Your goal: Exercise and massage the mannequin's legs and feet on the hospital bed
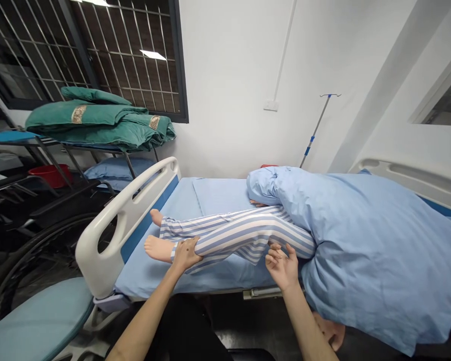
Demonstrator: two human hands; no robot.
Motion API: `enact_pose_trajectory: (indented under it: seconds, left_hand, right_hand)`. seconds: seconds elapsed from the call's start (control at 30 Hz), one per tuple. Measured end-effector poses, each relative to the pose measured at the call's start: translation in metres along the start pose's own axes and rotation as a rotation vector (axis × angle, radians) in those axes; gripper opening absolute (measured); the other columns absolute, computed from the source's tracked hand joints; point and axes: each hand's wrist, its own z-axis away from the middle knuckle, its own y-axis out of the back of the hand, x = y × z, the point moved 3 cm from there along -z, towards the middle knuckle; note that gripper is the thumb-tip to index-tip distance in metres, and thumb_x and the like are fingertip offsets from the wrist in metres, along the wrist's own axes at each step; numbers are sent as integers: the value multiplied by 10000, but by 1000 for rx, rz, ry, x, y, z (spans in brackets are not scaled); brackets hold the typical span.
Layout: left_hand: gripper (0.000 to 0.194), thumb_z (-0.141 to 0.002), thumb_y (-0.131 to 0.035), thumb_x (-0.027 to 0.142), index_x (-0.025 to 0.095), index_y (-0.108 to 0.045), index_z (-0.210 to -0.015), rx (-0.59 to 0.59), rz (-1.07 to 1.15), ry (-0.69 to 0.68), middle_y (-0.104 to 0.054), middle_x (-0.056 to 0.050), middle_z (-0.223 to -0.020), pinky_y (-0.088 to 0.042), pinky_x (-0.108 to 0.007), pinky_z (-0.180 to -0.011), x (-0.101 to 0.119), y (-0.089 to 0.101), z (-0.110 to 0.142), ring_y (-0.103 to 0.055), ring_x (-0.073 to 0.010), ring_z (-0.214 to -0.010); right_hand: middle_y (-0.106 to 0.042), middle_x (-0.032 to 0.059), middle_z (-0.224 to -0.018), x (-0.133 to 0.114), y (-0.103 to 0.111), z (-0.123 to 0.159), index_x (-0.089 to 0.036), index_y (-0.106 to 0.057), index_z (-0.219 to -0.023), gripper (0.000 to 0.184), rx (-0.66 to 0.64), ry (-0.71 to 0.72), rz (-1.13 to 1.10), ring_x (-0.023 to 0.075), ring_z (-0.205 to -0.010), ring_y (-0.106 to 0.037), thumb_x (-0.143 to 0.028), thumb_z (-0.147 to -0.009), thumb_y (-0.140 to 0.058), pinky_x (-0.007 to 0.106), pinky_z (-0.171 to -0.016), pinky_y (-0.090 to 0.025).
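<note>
Currently, as I see it from inside the room, a lying figure's near leg, clothed in blue-and-white striped trouser cloth point(235, 238), stretches across a pale blue bedsheet point(221, 193), just beyond a person's two bare hands. Its long axis runs from left to right: a bare foot point(159, 248) points toward the white moulded plastic footboard point(85, 250), the knee bends slightly upward, and the thigh runs under a puffy pale blue quilt point(383, 250). A second striped leg point(214, 220) lies behind it, roughly alongside.

The left hand point(187, 254) is at the ankle end, nearer the foot. Its thumb presses the near side of the shin and its fingers wrap over the trouser cuff, their tips hidden from me. The right hand point(283, 265) sits beneath the bent knee, the leg lying just past its fingertips. That palm faces up, fingers apart and loosely curled, pinching nothing; whether they brush the cloth, I cannot tell.

No writing or brand is readable anywhere. Gold patterned bands decorate the folded dark green quilts point(97, 125) beneath the barred window point(135, 60), but they carry no letters I can make out.
</note>
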Motion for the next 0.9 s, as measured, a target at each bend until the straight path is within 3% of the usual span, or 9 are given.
enact_pose_trajectory:
  seconds: [0.13,0.37,0.53,0.9]
  left_hand:
    - [503,-614,-587,317,221,-548,-1106,29,-53,-58,-665,-70,-1071,-357,-371,-899,-18,-1,3,-571,-277,-1032]
    - [497,-618,-564,291,172,-568,-1100,103,-185,-151,-652,-110,-1114,-347,-411,-909,-64,6,14,-569,-289,-1036]
    - [519,-606,-584,290,174,-560,-1112,52,-232,-149,-661,-103,-1078,-348,-408,-905,-79,-12,19,-571,-277,-1010]
    - [493,-628,-568,268,158,-562,-1108,-41,-205,-114,-653,-97,-1062,-364,-400,-875,-99,-42,22,-560,-276,-1010]
  right_hand:
    - [-476,-55,-665,9,13,1,-199,-453,-762,160,50,-43,-16,51,-498,-441,-293,-756,-582,179,-444,-406]
    - [-510,-39,-659,46,47,-4,-196,-475,-770,100,186,-135,-85,56,-496,-446,-255,-769,-556,175,-429,-386]
    - [-496,-34,-642,59,63,-6,-188,-482,-758,87,249,-158,-110,58,-497,-440,-253,-779,-536,170,-417,-380]
    - [-484,-32,-612,69,73,-10,-168,-506,-722,97,346,-197,-125,55,-478,-425,-249,-759,-544,162,-402,-362]
